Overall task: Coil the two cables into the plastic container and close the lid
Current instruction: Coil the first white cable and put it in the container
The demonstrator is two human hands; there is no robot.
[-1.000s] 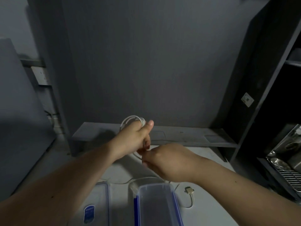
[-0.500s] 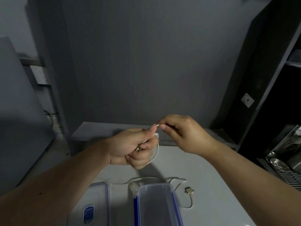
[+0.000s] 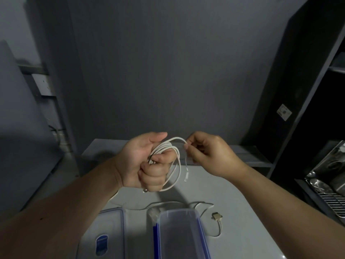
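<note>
My left hand [image 3: 143,163] is held above the table, fingers curled around several loops of a white cable [image 3: 176,166]. My right hand [image 3: 207,153] pinches the free end of that same cable near its top, and the short tail with the plug hangs down below the fingers. A second white cable [image 3: 217,224] with a square connector lies loose on the table behind and right of the container. The open clear plastic container [image 3: 179,234] with a blue rim stands at the bottom centre. Its lid [image 3: 107,236] lies flat to the left.
The grey table [image 3: 233,202] ends at a raised ledge against the back wall. A dark shelving unit [image 3: 308,109] stands on the right, with a metal rack [image 3: 332,186] of utensils low beside it.
My left hand has turned palm-up so the coil's loops now show. My right hand has carried the cable end over the top of the coil, and the tail now dangles.
</note>
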